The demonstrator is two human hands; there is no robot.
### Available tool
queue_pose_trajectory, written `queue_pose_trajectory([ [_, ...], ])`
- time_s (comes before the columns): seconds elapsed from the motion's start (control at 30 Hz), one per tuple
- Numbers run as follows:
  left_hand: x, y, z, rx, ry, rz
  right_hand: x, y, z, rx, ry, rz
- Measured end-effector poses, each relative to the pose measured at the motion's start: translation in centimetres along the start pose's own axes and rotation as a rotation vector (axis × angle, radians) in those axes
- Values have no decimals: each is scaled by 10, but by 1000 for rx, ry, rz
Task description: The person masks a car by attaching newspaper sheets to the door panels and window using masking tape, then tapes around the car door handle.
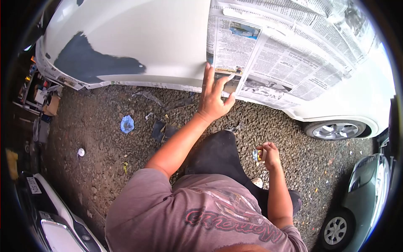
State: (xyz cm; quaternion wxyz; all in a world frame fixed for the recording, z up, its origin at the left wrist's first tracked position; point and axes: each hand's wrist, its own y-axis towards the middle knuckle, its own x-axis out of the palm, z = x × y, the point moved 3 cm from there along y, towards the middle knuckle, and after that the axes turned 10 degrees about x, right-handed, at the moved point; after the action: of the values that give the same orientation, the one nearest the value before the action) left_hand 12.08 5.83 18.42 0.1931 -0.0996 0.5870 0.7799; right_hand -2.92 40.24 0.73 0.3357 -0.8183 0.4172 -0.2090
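Note:
Lying against the white car's body point(176, 42), my left hand point(215, 101) has its fingers spread at the edge of a newspaper sheet point(273, 63). The index fingertip is at a small pale strip on the paper's lower corner. A roll of tape point(261, 155), with yellow and blue on its core, is in my right hand point(270, 154), low over the gravel. Fingers partly cover the roll. Dark grey patches point(90, 61) mark the bare panel left of the paper.
Crumpled blue plastic point(127, 124), dark scraps point(158, 131) and a white round lid point(81, 152) lie on the gravel point(105, 168). The car's wheel point(336, 130) is at right. A dark green car point(365, 189) and another vehicle point(63, 214) stand close behind on either side.

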Motion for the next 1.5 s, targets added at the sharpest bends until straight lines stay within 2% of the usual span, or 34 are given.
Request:
queue_pose_trajectory([
  [0.1,3,0,1,19,-41,-55,1,2,3,2,7,12],
  [0.47,-18,10,25,7,-30,-19,9,5,1,1,-57,0],
  [0.57,-20,8,36,38,-125,-77,12,7,3,-78,-17,-13],
  [0.67,-18,7,56,-17,-265,-146,18,-1,-9,-100,5,-17],
  [0.8,-2,-10,82,-74,-417,-299,34,-20,-30,-251,-114,-21],
  [0.87,2,-14,99,-87,-462,-387,57,-73,-62,-291,-138,-159],
  [0.93,8,-22,109,-160,-513,-549,58,-72,-60,-302,-59,-187],
  [1.0,14,-30,113,-116,-496,-622,59,-66,-61,-468,-44,-360],
  [1.07,18,-37,117,-109,-531,-630,59,-72,-59,-483,-36,-301],
  [1.13,20,-38,121,-121,-558,-650,59,-69,-56,-662,-123,-181],
  [1.33,18,-31,121,-147,-620,-671,62,-82,-61,-470,-77,-162],
  [1.4,17,-30,120,-148,-631,-675,74,-101,-77,-641,88,-156],
  [1.47,14,-29,121,-147,-588,-702,73,-101,-75,-636,69,-151],
  [1.5,13,-28,121,-147,-589,-702,69,-98,-72,-666,-41,-100],
])
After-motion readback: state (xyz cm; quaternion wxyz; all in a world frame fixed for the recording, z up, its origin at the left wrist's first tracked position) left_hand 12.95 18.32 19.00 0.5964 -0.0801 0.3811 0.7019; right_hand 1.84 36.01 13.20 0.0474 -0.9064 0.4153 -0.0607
